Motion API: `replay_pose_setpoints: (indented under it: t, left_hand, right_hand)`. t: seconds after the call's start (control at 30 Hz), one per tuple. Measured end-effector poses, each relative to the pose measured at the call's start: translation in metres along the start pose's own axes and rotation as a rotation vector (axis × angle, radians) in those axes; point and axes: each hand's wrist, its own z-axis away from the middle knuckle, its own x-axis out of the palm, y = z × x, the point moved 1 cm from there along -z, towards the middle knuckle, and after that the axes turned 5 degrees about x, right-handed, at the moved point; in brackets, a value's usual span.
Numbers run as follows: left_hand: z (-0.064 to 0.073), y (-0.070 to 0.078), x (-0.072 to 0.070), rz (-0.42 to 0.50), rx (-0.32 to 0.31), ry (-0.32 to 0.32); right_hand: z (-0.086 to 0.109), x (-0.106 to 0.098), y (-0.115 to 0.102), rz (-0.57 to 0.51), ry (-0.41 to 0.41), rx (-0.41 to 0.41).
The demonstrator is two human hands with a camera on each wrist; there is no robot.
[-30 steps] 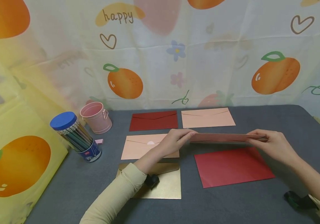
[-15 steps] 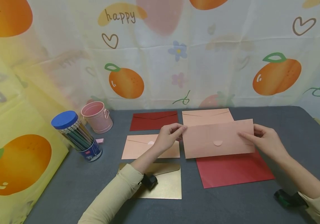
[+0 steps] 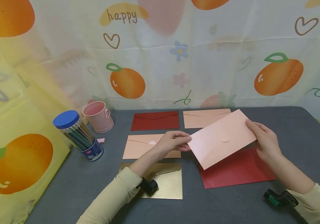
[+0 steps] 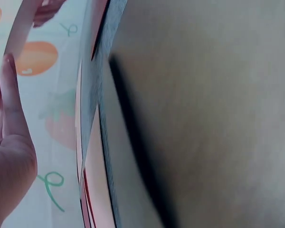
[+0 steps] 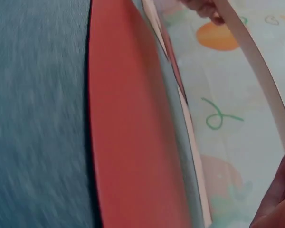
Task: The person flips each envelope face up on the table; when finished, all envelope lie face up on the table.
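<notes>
Up swings the 1 o'clock corner of the pale pink rectangular paper envelope (image 3: 216,146), steeper than half a second ago! Left hand (image 3: 171,144) pinches its 9 o'clock corner; right hand (image 3: 266,140) clamps the 2 o'clock edge, fingertips hidden behind. It covers part of a large red paper envelope (image 3: 241,169). Also lying flat: two pale pink envelopes (image 3: 202,117), one dark red envelope (image 3: 155,123), one half-hidden gold envelope (image 3: 168,188). At 9 o'clock, a clear blue-lidded canister (image 3: 92,151) holds pencils (image 3: 77,133); the pink bucket's (image 3: 100,122) bottom is out of sight.
</notes>
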Motion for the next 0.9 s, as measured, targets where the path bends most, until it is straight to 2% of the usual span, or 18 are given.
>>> replay_pose_setpoints:
  t: [0.07, 0.2, 0.6, 0.77, 0.9]
  left_hand:
    - [0.001, -0.001, 0.003, 0.023, -0.008, 0.027]
    - [0.003, -0.004, 0.011, 0.074, -0.015, 0.067]
    - [0.006, -0.011, 0.041, 0.246, 0.011, 0.185]
    - [0.008, -0.013, 0.048, 0.258, 0.01, 0.175]
    - [0.008, -0.014, 0.045, 0.234, -0.016, 0.17]
  right_hand:
    - [0.0, 0.001, 0.003, -0.091, -0.027, 0.014]
    - [0.001, 0.005, 0.011, -0.133, -0.091, 0.046]
    - [0.027, 0.047, 0.039, 0.198, -0.196, 0.194]
    - [0.036, 0.058, 0.048, 0.267, -0.228, 0.22]
    - [0.039, 0.057, 0.05, 0.302, -0.248, 0.236]
